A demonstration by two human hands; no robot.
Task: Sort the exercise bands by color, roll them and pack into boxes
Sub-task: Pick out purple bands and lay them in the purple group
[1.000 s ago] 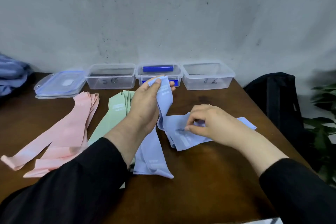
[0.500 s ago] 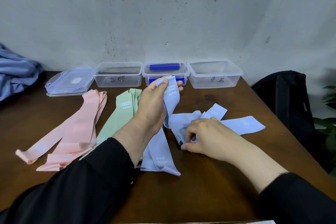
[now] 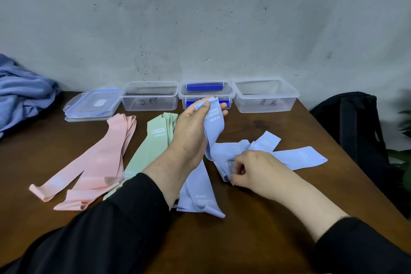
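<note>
I saw pink bands [image 3: 93, 160] and green bands [image 3: 149, 151] sorted on the counter [image 3: 255, 224]; my left hand [image 3: 191, 135] pinched a raised blue band [image 3: 213, 127], right hand [image 3: 251, 169] fingers curled pinching the blue pile [image 3: 289, 155]; nothing looked rolled, and the clear boxes [image 3: 265, 95] held no bands

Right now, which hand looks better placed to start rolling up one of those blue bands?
Probably the right hand. It already pinches the blue bands where they lie on the table, low and on an end it could roll. The left hand holds another blue band up in the air.
</note>
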